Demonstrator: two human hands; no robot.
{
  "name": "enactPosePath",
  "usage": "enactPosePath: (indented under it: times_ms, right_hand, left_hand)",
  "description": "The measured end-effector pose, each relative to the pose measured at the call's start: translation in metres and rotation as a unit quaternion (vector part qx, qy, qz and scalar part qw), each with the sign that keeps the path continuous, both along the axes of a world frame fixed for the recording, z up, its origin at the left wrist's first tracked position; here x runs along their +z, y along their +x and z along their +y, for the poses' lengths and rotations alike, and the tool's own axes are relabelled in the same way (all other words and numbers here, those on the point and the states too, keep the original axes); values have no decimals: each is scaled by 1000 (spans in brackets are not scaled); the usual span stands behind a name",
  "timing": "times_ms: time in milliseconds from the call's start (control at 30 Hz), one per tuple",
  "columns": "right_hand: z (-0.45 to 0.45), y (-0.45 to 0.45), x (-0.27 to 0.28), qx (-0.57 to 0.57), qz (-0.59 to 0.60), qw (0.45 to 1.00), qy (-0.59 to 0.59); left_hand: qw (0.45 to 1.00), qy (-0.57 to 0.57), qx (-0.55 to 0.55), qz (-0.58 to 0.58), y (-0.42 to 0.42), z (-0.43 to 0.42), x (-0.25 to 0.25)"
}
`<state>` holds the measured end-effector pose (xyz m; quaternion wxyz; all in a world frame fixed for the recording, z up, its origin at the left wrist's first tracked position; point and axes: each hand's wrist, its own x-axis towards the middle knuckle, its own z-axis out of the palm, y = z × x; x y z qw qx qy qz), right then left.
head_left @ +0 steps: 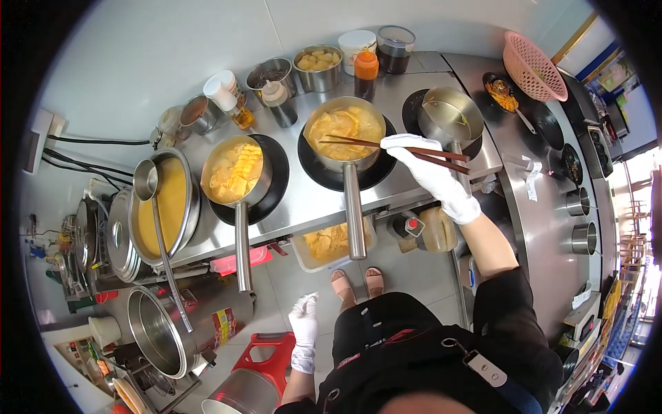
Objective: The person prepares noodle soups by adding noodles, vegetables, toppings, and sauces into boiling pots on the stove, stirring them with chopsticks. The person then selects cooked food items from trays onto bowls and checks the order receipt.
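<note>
My right hand, in a white glove, grips a pair of brown chopsticks. Their tips reach over the middle saucepan, at the yellow food pieces in pale broth. This pan sits on a round black burner plate, its long steel handle pointing toward me. My left hand, also gloved, hangs low near my body with its fingers curled in and nothing visible in them. Left of the middle pan, another saucepan holds scored yellow pieces and sheets in broth. A third saucepan with clear liquid stands to the right.
At the left, a ladle rests across a large bowl of yellow soup. Along the wall stand an orange-capped bottle and several containers. A pink basket is at the far right. Below are a food tub and a red stool.
</note>
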<state>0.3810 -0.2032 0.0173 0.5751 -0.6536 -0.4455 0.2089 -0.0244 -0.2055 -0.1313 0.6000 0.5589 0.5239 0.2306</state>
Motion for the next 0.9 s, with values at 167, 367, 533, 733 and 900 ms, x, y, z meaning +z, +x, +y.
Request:
enactPosePath:
  times_ms: [167, 367, 533, 733, 900]
  right_hand:
    - [-21, 7, -21, -46, -18, 999, -8]
    - [-11, 8, 9, -78, -4, 996, 42]
    - [8, -2, -26, -46, 52, 997, 40]
    - [-12, 34, -17, -83, -13, 996, -25]
    - [-6, 17, -11, -41, -10, 999, -9]
  left_hand:
    - [999, -18, 30, -30, -10, 1, 6]
    - [996, -59, 58, -35, -27, -17, -3]
    - [996, -71, 50, -29, -28, -25, -7]
    - [997, -52, 48, -21, -34, -26, -11]
    - [998, -45, 40, -16, -34, -29, -14]
